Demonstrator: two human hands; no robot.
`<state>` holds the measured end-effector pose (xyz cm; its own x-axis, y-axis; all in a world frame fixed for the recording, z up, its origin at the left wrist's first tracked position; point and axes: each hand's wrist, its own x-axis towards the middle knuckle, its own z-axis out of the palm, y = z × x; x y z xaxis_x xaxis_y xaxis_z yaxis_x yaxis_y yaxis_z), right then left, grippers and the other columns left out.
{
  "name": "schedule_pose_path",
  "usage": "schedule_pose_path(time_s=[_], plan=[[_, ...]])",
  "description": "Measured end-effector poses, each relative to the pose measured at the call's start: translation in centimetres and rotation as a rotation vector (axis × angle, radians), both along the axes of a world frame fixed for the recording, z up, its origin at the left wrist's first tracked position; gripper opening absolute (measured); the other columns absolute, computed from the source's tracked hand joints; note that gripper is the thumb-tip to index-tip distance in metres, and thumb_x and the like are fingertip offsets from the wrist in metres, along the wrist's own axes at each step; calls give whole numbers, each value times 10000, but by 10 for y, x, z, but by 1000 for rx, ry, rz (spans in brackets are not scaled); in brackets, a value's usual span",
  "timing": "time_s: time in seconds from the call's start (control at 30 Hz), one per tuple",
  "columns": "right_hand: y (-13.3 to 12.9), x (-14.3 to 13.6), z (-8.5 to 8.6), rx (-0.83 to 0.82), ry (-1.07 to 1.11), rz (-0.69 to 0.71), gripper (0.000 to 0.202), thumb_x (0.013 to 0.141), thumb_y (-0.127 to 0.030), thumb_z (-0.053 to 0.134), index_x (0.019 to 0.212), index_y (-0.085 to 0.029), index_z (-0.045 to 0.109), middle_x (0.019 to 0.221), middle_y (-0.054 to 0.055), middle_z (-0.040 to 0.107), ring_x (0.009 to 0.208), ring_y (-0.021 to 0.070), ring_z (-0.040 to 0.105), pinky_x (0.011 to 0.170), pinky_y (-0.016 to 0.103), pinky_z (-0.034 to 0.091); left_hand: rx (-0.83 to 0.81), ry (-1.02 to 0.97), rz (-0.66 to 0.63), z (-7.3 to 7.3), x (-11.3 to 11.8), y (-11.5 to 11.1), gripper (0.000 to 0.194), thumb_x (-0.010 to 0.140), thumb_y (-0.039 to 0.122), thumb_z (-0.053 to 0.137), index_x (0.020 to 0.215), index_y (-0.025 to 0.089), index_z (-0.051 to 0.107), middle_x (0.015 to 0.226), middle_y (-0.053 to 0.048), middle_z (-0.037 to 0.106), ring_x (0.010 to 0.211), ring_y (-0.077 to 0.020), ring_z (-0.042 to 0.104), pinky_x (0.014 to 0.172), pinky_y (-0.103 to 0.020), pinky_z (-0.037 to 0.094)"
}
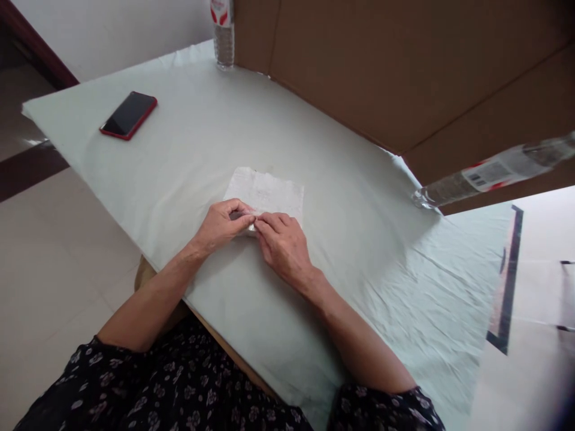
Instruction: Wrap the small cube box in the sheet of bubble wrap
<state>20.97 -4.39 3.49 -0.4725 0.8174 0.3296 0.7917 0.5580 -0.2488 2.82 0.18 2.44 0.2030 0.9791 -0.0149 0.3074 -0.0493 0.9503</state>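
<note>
A white paper napkin (269,188) with a textured surface lies on the cloth-covered table in front of me. My left hand (223,224) is closed at its near edge, thumb and forefinger pinching with a gap between them further back. My right hand (284,242) is beside it, fingers bent and pressed together on the same edge. The fingertips of both hands meet there, and a bit of white edge shows under them. Most of what lies beneath the right fingers is hidden.
A phone (128,115) in a red case lies at the far left. A large brown cardboard panel (359,66) stands along the back, with a clear plastic bottle (223,45) upright at its left end and another bottle (485,176) against its right. A pale green cloth (179,155) covers the table.
</note>
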Motion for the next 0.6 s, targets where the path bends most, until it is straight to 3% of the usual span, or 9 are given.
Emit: schedule_pose_path(time_s=[0.17,0.37,0.5,0.6], plan=[[3,-3,-7,-12,-76,-18,239,1033,-177,453,1107,-233,673,1143,77,728,1015,247,574,828,392,374,21,100,-7,6,-20,-2,279,752,394,687,941,190,713,943,-47,745,865,-198,663,798,-314,527],[4,-9,-11,87,-170,-54,234,1043,-206,448,1170,-249,639,1110,82,683,971,246,513,785,396,322,14,312,28,2,-33,-2,352,801,435,596,1025,188,708,620,39,547,575,-141,488,588,-276,422],[6,-13,-16,116,-213,-75,247,1032,-172,439,1147,-257,640,1084,88,667,947,247,491,766,394,309,128,509,133,1,-36,0,383,786,441,632,1055,179,710,796,-21,665,684,-176,568,711,-321,479],[7,-14,-17,92,-199,-72,234,1016,-161,465,1138,-256,640,1078,91,655,942,248,485,769,393,305,70,589,176,4,-46,-4,516,776,523,661,1139,159,701,888,-67,716,762,-220,640,782,-359,512]])
